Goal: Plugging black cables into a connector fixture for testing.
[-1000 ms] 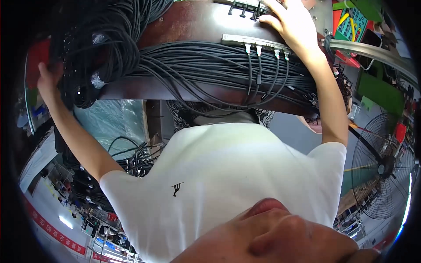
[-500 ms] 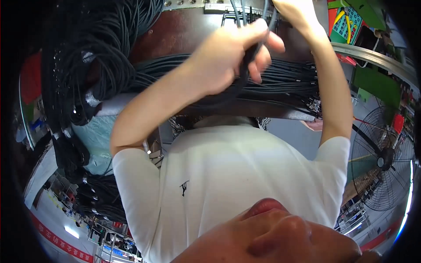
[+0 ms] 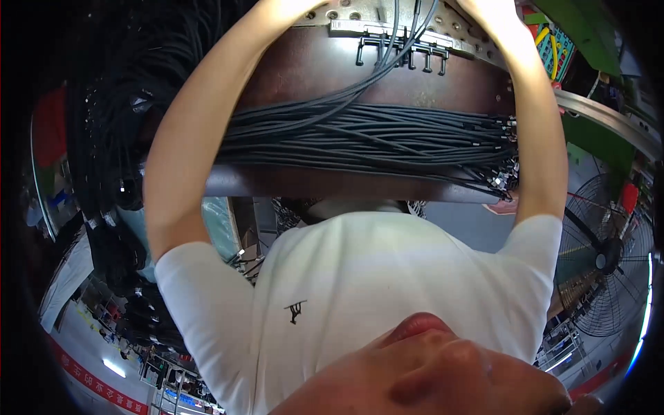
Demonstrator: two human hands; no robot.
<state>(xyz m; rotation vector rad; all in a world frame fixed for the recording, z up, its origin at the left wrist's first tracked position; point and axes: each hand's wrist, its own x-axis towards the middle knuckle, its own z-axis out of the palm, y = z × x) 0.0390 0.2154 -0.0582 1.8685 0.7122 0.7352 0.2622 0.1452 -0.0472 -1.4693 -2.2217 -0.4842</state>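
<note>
1. We look down into a workshop bent by the fisheye view, with a reddish-brown table (image 3: 297,66) across the upper middle and a red banner (image 3: 93,379) at the lower left.
2. At the far left, we see thick hanks of black cable (image 3: 166,55) hanging beside the table.
3. The left forearm (image 3: 183,152) rises past these hanks. The upper edge cuts off the left hand (image 3: 312,3), so we cannot tell whether its fingers are open, closed or gripping.
4. In the middle, a few loose grey cables (image 3: 363,86) curve up from the left, cross over a rail with black hooks (image 3: 370,34) and leave at the upper edge between the two hands.
5. Nearer us, a bundle of dark cables (image 3: 360,131) lies along the table, its plug ends (image 3: 505,180) gathered at the right.
6. The right hand (image 3: 487,8) is above a metal plate with holes (image 3: 443,26), also cut off at the upper edge. We cannot tell its finger state.
7. Further right, we find a yellow-handled tool (image 3: 552,52) and a black fan (image 3: 609,256).
</note>
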